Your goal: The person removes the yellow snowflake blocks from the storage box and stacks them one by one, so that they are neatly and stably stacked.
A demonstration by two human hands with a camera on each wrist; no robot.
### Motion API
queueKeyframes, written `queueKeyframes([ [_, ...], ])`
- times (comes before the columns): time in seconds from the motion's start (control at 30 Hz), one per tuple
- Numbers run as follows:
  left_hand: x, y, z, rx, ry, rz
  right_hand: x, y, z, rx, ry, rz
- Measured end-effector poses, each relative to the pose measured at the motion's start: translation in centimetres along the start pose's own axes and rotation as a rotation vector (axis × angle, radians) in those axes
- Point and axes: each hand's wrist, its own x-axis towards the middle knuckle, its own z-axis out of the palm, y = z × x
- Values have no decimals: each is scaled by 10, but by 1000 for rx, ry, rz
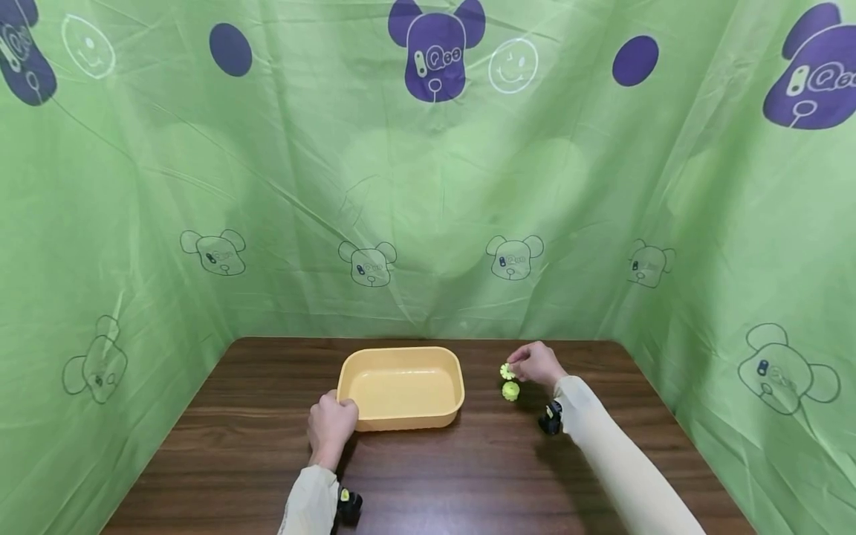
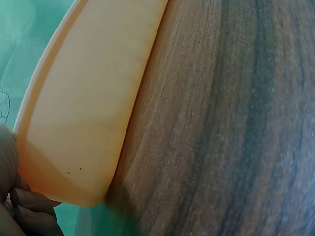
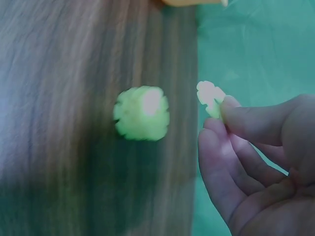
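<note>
My left hand grips the left rim of a yellow rectangular plastic basin, which stands on the table. In the left wrist view the basin's outer wall fills the left side, with curled fingers at its corner. To the right of the basin, my right hand pinches a thin yellow-green piece with a notched, flower-like edge between thumb and fingertips. Just below that hand a thicker yellow-green block with the same notched outline rests on the wood; whether it is a stack of pieces cannot be told.
The dark brown wooden table meets green fabric curtains at the back and both sides. Black wrist cameras sit on both sleeves, the left one low over the table and the right one near the block.
</note>
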Motion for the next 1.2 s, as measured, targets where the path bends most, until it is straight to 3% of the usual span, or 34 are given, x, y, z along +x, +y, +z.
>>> queueKeyframes([
  [0.3,0,3,3,-19,18,4,0,16,-3,4,-33,41],
  [0.53,0,2,2,-13,11,3,-2,24,1,-65,-21,37],
  [1.2,0,-1,1,-15,6,9,-9,29,11,-179,6,22],
])
